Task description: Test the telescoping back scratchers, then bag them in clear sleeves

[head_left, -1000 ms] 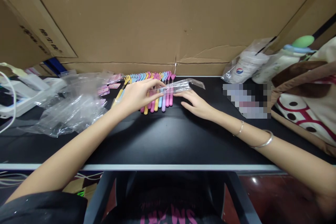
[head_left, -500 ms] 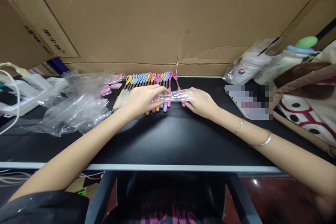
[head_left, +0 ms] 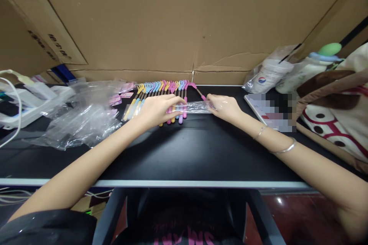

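A clear plastic bag [head_left: 197, 107] is stretched level between my two hands, above the black table. My left hand [head_left: 159, 108] pinches its left end, and my right hand [head_left: 225, 107] is closed on its right end. Behind and under my left hand lies a row of small back scratchers [head_left: 161, 85] in yellow, blue, purple and pink, claw ends towards the cardboard. One pink back scratcher [head_left: 198, 90] lies slanted at the right of the row. Its handle reaches my right fingers, which hide its end; whether they grip it I cannot tell.
A heap of clear plastic bags [head_left: 83, 115] lies left, beside pink cards [head_left: 116, 99] and a white power strip [head_left: 31, 103]. At right are a phone [head_left: 258, 109], a bagged cup [head_left: 268, 74], a bottle [head_left: 309, 69] and a plush bag [head_left: 339, 111]. Cardboard [head_left: 161, 19] walls the back.
My right hand has moved slightly right, so the plastic bag spans a longer gap. The pink back scratcher at the right has swung, its handle end going right. My left hand stays nearly still.
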Available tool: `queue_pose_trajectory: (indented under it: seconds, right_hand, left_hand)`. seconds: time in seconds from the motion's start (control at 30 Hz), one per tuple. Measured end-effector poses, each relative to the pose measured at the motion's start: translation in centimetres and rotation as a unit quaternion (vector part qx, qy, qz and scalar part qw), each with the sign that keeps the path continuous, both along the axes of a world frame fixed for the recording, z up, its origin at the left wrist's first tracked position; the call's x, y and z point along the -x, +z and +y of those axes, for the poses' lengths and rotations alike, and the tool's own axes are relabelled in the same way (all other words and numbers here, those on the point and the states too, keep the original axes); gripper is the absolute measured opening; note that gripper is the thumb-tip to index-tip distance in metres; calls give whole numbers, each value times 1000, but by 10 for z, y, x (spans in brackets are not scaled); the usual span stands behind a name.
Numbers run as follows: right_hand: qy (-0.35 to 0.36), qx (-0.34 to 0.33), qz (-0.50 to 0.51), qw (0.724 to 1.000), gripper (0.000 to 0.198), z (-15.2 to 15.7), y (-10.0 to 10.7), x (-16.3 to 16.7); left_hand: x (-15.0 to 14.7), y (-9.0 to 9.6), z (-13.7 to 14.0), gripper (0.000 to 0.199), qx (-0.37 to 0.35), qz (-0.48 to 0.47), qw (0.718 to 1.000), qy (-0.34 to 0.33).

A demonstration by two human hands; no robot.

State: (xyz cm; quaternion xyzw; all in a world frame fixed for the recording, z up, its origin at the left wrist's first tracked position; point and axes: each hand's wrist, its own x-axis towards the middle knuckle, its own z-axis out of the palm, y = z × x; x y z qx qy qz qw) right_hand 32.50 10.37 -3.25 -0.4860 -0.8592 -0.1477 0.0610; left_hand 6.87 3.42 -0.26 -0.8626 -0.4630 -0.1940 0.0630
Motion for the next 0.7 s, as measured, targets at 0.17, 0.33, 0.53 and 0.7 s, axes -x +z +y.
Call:
queue_pose_trajectory:
  seconds: [0.17, 0.33, 0.53, 0.7]
  right_hand:
    - [-54, 42, -6, 998, 29, 9, 5, 9]
    - [-68, 49, 2, 996, 28, 10, 7, -1]
    - [-46, 76, 110, 990, 26, 12, 11, -33]
    - [55, 268, 392, 878, 36, 13, 11, -61]
  left_hand:
    - [2, -3, 3, 30, -8, -1, 1000, -7]
    - [3, -1, 3, 30, -12, 10, 1000, -3]
    - [4, 2, 1, 30, -4, 15, 1000, 11]
    - [3, -1, 1, 35, 14, 4, 1000, 0]
